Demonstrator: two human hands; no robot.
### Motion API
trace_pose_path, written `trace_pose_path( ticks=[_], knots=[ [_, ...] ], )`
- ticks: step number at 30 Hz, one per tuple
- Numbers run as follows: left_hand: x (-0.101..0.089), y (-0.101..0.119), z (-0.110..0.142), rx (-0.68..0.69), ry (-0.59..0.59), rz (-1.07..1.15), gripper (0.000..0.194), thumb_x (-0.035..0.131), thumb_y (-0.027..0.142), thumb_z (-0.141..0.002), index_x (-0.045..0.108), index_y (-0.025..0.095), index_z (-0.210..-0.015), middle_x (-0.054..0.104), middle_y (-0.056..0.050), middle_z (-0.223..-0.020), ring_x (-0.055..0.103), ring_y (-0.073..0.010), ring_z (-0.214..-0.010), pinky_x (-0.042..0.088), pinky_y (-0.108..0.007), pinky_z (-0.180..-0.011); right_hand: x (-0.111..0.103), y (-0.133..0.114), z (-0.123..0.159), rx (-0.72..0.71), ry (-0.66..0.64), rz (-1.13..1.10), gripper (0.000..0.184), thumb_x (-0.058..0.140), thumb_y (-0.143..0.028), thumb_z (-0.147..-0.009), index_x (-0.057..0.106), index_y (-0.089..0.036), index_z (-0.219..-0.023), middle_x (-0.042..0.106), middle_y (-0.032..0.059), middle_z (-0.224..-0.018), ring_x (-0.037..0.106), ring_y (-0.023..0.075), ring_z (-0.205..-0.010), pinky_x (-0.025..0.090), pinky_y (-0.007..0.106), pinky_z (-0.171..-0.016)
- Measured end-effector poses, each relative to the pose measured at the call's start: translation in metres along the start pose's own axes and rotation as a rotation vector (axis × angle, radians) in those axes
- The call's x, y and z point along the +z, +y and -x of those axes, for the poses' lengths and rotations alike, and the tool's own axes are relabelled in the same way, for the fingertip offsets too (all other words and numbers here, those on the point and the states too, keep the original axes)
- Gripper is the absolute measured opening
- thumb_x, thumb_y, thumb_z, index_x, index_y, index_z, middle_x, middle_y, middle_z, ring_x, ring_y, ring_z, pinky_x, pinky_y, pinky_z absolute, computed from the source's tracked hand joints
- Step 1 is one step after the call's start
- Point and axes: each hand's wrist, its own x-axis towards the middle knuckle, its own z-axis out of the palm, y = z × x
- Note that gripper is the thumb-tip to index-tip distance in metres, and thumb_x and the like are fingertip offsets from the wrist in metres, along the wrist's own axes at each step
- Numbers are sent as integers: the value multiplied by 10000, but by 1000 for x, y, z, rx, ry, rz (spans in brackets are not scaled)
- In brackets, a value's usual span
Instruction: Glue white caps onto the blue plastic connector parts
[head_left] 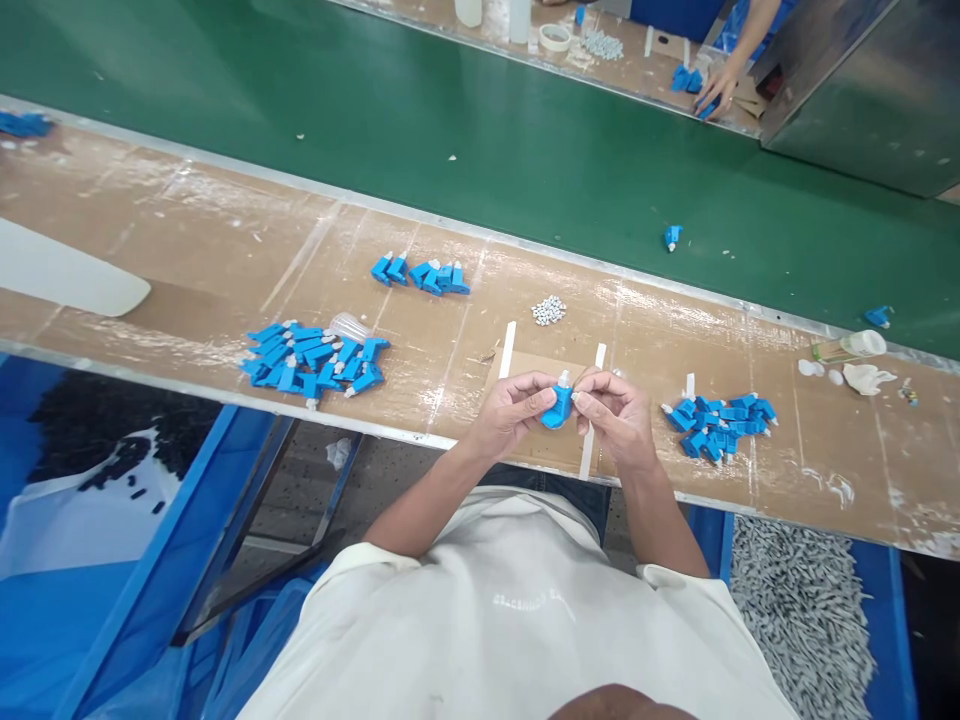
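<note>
A blue plastic part (556,410) with a white tip pointing away from me is pinched between the thumb and fingers of my left hand (514,412). My right hand (621,415) is closed at the part's right side, its thumb and forefinger pinched on a tiny pale piece (575,396) against the blue body. Both hands are over a cardboard sheet (536,368) with white strips along its sides. Beyond them lies a small heap of grey-white pieces (549,310). A pile of blue parts (720,425) is to the right of my right hand.
A larger blue-part pile (315,360) lies left, with a short row (431,277) behind it. Past the worktable runs a green conveyor belt (375,130) carrying loose blue parts (672,237). Across it, another person's hand (720,88) touches blue parts. A bin of grey pieces (799,610) stands below right.
</note>
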Motion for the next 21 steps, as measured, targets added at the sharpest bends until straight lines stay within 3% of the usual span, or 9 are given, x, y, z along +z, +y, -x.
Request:
trace_pose_path(
  ticks=[6,13,21],
  knots=[
    [-6,-5,-3,39,5,-46,488,976,518,-613,790,151,-877,712,-13,-719,611,-102,-611,483,-224,-589,4,0,3,-52,78,96,348,916,-487,-734,747,-190,-799,642,-2,-757,585,88,-524,542,213,-428],
    [-10,-15,-8,270,95,-232,459,920,577,-682,813,178,-882,769,-52,-849,679,-147,-747,547,-270,-726,7,-3,7,-77,150,255,326,892,-490,-767,752,-201,-824,666,22,-835,637,127,-646,588,251,-515],
    [-15,-11,-6,305,28,-343,438,876,571,-753,819,159,-889,752,-59,-824,678,-154,-735,548,-269,-688,2,-2,0,51,92,63,368,972,-457,-655,733,-190,-738,648,-16,-673,619,107,-540,584,237,-490]
  ],
)
